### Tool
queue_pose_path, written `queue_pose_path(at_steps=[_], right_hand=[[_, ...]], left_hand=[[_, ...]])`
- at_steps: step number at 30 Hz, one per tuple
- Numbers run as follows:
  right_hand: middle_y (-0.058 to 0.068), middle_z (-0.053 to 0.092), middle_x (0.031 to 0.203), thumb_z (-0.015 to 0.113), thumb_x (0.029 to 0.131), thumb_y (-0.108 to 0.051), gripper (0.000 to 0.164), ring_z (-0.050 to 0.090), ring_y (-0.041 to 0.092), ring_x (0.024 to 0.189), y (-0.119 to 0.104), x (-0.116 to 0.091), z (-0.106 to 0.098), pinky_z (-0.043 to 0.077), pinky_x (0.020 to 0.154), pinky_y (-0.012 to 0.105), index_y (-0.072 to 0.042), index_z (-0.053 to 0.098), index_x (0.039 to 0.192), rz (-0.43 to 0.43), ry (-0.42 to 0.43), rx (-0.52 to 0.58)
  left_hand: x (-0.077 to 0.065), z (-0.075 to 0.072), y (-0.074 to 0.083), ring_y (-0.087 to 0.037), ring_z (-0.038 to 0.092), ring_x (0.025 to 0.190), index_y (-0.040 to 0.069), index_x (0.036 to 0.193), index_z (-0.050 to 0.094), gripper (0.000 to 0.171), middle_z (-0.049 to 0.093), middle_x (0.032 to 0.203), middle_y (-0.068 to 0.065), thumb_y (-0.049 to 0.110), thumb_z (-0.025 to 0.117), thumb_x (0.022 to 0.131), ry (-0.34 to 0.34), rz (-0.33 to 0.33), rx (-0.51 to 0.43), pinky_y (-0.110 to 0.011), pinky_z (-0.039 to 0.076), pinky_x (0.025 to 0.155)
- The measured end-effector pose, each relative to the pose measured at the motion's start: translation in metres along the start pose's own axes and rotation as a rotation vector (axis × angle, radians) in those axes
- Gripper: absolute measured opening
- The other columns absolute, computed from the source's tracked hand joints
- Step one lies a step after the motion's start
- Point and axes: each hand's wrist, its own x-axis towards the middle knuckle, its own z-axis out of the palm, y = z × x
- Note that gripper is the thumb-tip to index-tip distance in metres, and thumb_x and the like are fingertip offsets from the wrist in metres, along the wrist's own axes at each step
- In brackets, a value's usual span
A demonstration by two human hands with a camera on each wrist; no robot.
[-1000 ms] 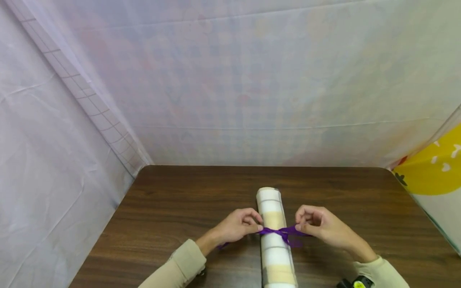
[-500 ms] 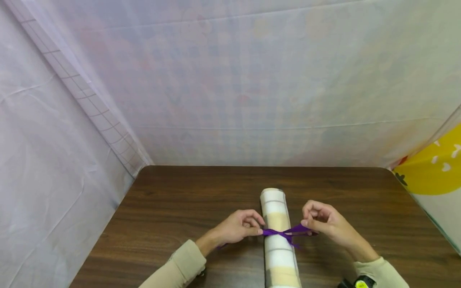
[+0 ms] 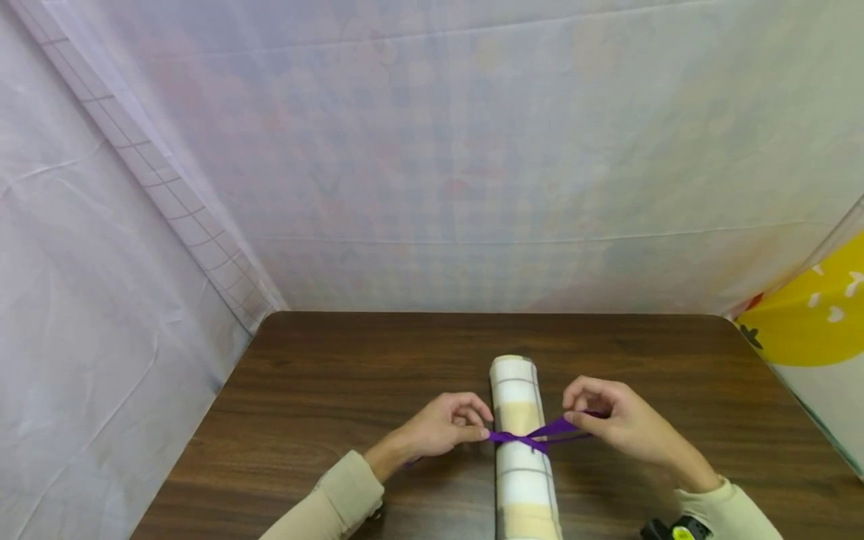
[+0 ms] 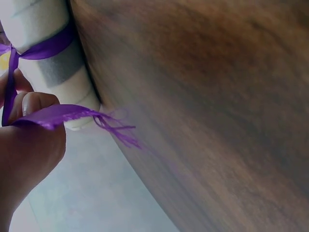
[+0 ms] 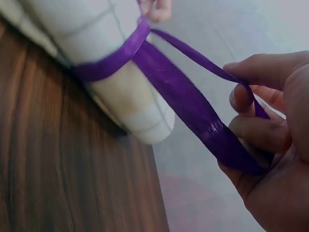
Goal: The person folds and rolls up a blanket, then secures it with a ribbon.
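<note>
A rolled-up cloth (image 3: 523, 487), white with beige bands and thin dark lines, lies lengthwise on the table. Around its middle runs a purple ribbon (image 5: 178, 96), crossed on top of the roll. Left of the roll, my left hand (image 3: 439, 426) pinches one ribbon end between thumb and finger; its frayed tail (image 4: 116, 128) hangs past the hand in the left wrist view. My right hand (image 3: 617, 420), to the right of the roll, holds a loop of the ribbon, with one strand between thumb and fingertip and the wider strand passing across the lower fingers.
The dark wood-grain table (image 3: 351, 352) carries the roll and both forearms hover over its near part. Pale fabric hangs as a wall (image 3: 432, 187) behind it and another at the left. A yellow printed cloth (image 3: 810, 322) hangs at the right edge.
The right hand has moved a little right and up, drawing the ribbon loop out longer. The roll has shifted slightly right. The left hand has stayed nearly in place.
</note>
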Motion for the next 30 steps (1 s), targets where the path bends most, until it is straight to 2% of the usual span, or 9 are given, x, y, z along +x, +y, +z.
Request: queue_pose_path(at_steps=[3,7,11,14,17,21,25,30], right_hand=[[-0.004,0.056,0.068,0.068,0.083,-0.005,0.015,0.050,0.006,0.055,0.001,0.000,0.000,0.041,0.046,0.024,-0.016,0.059,0.089,-0.012,0.010,-0.101],[-0.006,0.060,0.069,0.069,0.081,-0.004,0.019,0.054,0.009,0.057,0.005,0.001,0.001,0.043,0.049,0.024,-0.019,0.061,0.088,-0.048,0.028,-0.158],[-0.007,0.064,0.072,0.072,0.077,0.001,0.023,0.059,0.010,0.060,0.004,0.005,0.003,0.046,0.051,0.021,-0.018,0.064,0.088,-0.174,0.050,-0.227],[-0.009,0.066,0.074,0.075,0.073,0.003,0.028,0.060,0.005,0.062,-0.001,0.008,0.003,0.046,0.054,0.016,-0.019,0.066,0.088,-0.280,0.071,-0.318],[-0.011,0.066,0.076,0.077,0.070,0.003,0.031,0.060,0.001,0.065,-0.006,0.009,0.003,0.045,0.057,0.010,-0.020,0.068,0.088,-0.335,0.085,-0.396],[-0.012,0.066,0.077,0.076,0.071,0.002,0.029,0.060,-0.001,0.066,-0.011,0.009,0.002,0.045,0.059,0.009,-0.020,0.067,0.088,-0.329,0.070,-0.437],[-0.014,0.064,0.073,0.075,0.075,-0.003,0.021,0.057,-0.004,0.062,-0.012,0.006,-0.001,0.043,0.054,0.009,-0.020,0.067,0.084,-0.289,0.027,-0.442],[-0.017,0.061,0.069,0.075,0.077,-0.008,0.017,0.050,-0.006,0.056,-0.013,0.004,-0.006,0.039,0.048,0.009,-0.023,0.066,0.078,-0.255,0.002,-0.476]], left_hand=[[0.000,-0.001,0.000,-0.014,0.052,0.060,0.008,0.098,0.064,0.019,0.064,0.078,-0.001,0.007,0.071,0.080,0.008,0.006,0.009,-0.018,0.038,0.047],[-0.002,-0.005,0.001,-0.018,0.053,0.060,0.008,0.097,0.064,0.019,0.063,0.076,0.001,0.007,0.071,0.080,0.024,0.011,0.018,-0.018,0.037,0.047],[-0.003,-0.007,0.004,-0.017,0.051,0.059,0.007,0.097,0.064,0.019,0.063,0.076,-0.002,0.006,0.071,0.080,0.035,0.015,0.013,-0.018,0.036,0.046],[-0.004,-0.009,0.005,-0.015,0.049,0.058,0.007,0.096,0.064,0.018,0.063,0.076,-0.003,0.005,0.071,0.079,0.043,0.014,0.012,-0.018,0.035,0.046],[-0.006,-0.010,0.007,-0.015,0.048,0.057,0.007,0.097,0.064,0.019,0.063,0.076,-0.002,0.006,0.071,0.079,0.041,0.006,0.015,-0.018,0.035,0.046],[-0.007,-0.011,0.007,-0.013,0.048,0.056,0.007,0.098,0.063,0.020,0.063,0.076,0.001,0.008,0.071,0.080,0.033,-0.001,0.015,-0.018,0.035,0.046],[-0.007,-0.012,0.006,-0.008,0.046,0.054,0.006,0.099,0.063,0.020,0.062,0.075,0.002,0.009,0.070,0.080,0.031,0.003,0.015,-0.018,0.034,0.045],[-0.007,-0.011,0.007,-0.007,0.044,0.052,0.004,0.099,0.063,0.020,0.062,0.074,0.001,0.007,0.070,0.081,0.024,-0.002,0.006,-0.018,0.033,0.043]])
